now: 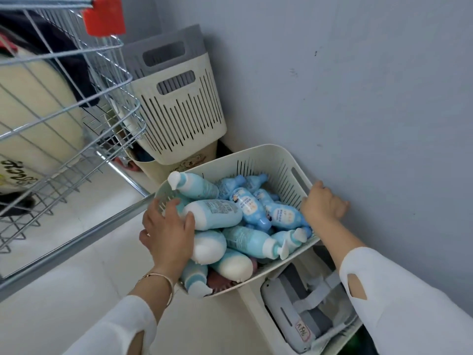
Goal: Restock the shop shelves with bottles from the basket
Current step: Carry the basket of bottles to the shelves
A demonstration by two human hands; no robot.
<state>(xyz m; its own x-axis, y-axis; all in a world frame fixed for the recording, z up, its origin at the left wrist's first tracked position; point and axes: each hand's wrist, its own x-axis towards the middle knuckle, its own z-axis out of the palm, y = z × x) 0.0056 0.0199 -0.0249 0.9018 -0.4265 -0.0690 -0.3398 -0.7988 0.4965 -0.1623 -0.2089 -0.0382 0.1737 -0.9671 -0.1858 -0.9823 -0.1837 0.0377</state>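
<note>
Head view: your left hand (167,229) curls its fingers over the near left rim of the basket (256,149), thumb lying against one of the bottles (217,211). Your right hand (323,203) grips the opposite rim, just below the slot handle, knuckles close to the blue-grey wall (358,98). A thin bracelet (163,278) sits on your left wrist, and both arms wear white sleeves (399,298).

The basket is in the lower centre of the frame, held tilted between your hands. It is cream plastic with slotted walls and is heaped with bottles lying on their sides in all directions. They are pale blue fading to white at the base, with white flip caps. Their blue labels carry small print and cartoon figures, too small to read.

Under the basket, at lower right, a second basket (275,326) holds grey and white cloth and bears a white tag (303,330) with red handwriting that you cannot make out. Two nested slotted baskets (179,108), cream and grey, lean at upper centre. A wire trolley (76,124) with a red handle piece fills the upper left, holding a cream item with black script lettering, only partly visible.
</note>
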